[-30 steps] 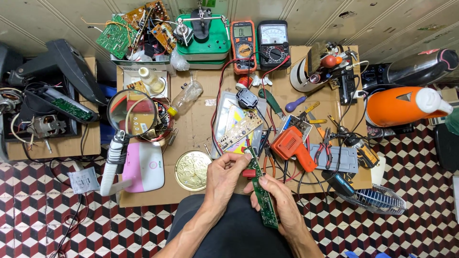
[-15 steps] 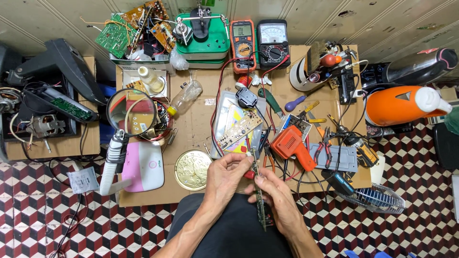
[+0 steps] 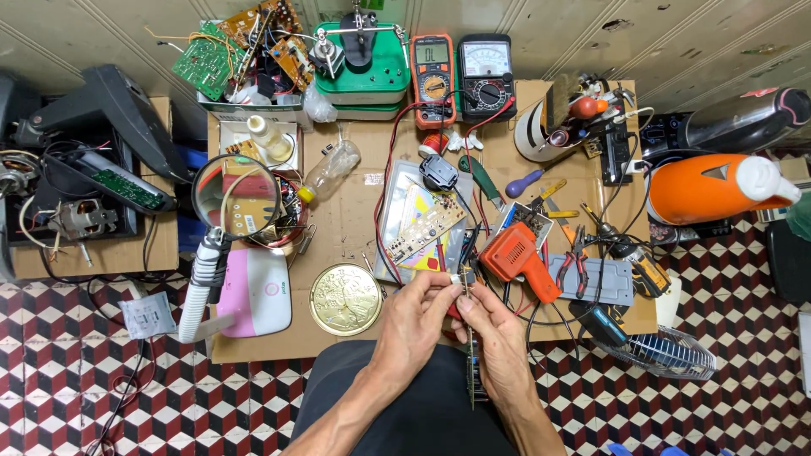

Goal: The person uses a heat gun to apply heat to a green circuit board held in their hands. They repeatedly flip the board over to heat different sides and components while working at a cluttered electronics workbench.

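Green circuit board (image 3: 471,371) edge-on, gripped in right hand (image 3: 498,333); left hand (image 3: 414,317) fingertips pinching its top.

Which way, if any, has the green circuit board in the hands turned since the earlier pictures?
Yes. The circuit board, flat-faced earlier, is now edge-on, a thin line running from the orange soldering gun toward the lap.

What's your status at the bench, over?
Both hands up over lap: left hand pinching small white part; right hand gripping narrow green circuit board edge-on. Orange soldering gun lies just beyond.
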